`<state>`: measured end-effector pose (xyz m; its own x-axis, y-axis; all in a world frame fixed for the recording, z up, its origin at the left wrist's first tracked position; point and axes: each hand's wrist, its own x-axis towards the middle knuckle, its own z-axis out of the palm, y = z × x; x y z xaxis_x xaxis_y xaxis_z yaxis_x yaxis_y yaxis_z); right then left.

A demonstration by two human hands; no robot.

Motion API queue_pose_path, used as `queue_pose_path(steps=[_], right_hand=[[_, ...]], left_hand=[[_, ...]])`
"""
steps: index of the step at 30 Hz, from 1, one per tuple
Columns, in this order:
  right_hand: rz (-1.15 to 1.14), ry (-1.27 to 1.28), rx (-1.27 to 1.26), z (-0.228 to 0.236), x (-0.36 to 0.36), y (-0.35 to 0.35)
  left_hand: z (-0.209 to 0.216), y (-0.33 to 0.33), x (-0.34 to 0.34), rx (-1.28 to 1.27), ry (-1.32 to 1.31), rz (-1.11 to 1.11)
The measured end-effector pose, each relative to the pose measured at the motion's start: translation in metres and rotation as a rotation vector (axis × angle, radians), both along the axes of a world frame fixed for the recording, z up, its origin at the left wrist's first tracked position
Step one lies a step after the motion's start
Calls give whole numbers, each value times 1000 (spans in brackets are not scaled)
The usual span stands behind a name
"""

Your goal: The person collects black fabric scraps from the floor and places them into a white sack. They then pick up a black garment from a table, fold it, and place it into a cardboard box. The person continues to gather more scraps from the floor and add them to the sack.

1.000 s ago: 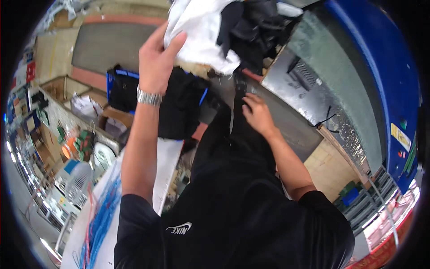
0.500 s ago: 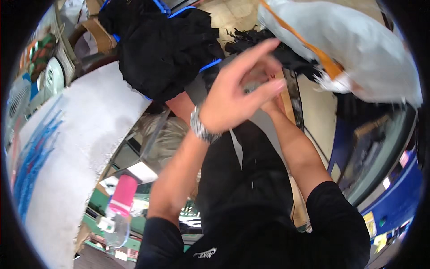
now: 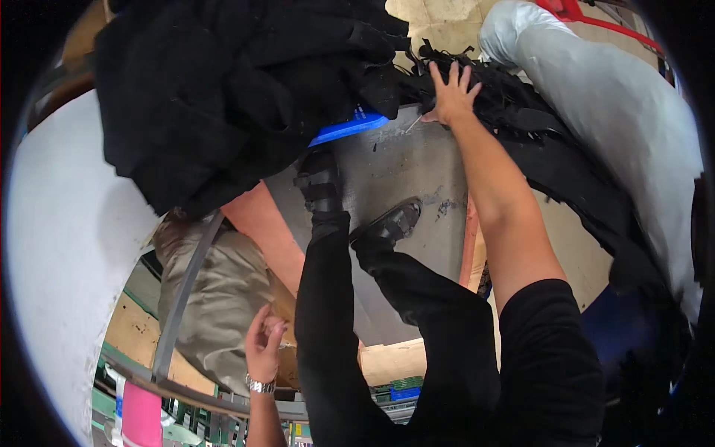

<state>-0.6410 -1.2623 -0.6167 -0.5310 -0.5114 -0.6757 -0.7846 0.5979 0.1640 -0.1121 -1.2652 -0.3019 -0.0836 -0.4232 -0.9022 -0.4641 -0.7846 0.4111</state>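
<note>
The right hand [image 3: 450,95], fingers spread, pressed on the frayed black fabric strips [image 3: 521,112] at upper centre, which looked soft, limp and light, best gathered by the bunch, while the left hand [image 3: 262,344] hung loosely curled, holding nothing, lower left.

The grey floor [image 3: 402,167] between the black fabric heap [image 3: 223,89] on the far left and the black strap pile [image 3: 514,104] on the far right lies open, crossed only by the person's two shoes [image 3: 387,223] and dark trouser legs [image 3: 387,320]. The right hand [image 3: 449,97] rests at the strap pile's edge, beside a blue crate edge [image 3: 346,127]. A white sack [image 3: 618,112] blocks the right side. Near left, the left hand [image 3: 264,346] sits tight between a tan bag [image 3: 216,298], a metal bar [image 3: 182,294] and the legs.
</note>
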Motion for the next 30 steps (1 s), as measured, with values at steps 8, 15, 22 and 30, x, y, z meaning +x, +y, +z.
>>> queue_pose_path(steps=[8, 15, 22, 30], right_hand=[[-408, 50, 220, -69, -82, 21], [-454, -179, 358, -102, -126, 31], [-443, 155, 317, -110, -120, 38], [-358, 265, -26, 15, -49, 28]], left_hand=[[-38, 6, 24, 147, -134, -113], [-29, 5, 53, 207, -208, -118], [-33, -14, 46, 207, -164, -104], [16, -13, 41, 222, -104, 19]])
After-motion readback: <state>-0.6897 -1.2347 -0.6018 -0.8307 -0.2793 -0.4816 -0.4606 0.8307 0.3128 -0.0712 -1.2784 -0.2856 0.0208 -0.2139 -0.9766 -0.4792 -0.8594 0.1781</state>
